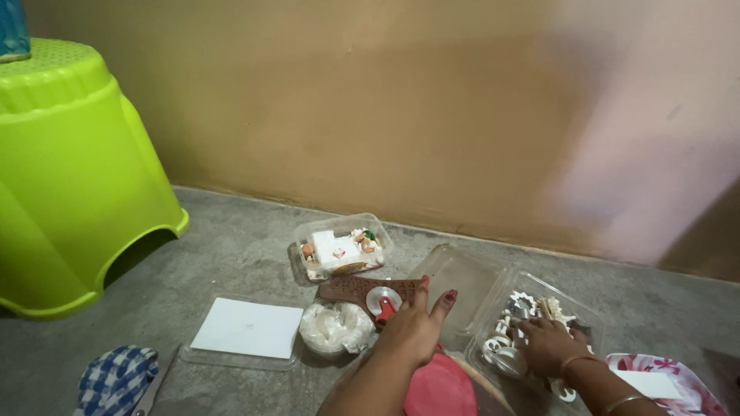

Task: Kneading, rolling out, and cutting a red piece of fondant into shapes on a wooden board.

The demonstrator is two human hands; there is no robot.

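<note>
While the left hand (414,330) is hovering with fingers spread, gripping nothing, over the red-handled roller cutter (383,302) on the floor, the right hand (546,343) is resting loosely curled among white cutters (502,343) inside the clear container (515,280).

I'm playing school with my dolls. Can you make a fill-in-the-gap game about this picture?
1. The big plastic stool is ____.
2. The right hand reaches into a clear ____ of small white pieces.
3. The left hand rests by a small cutter wheel with a ____ handle.

Missing words: green; box; red
</note>
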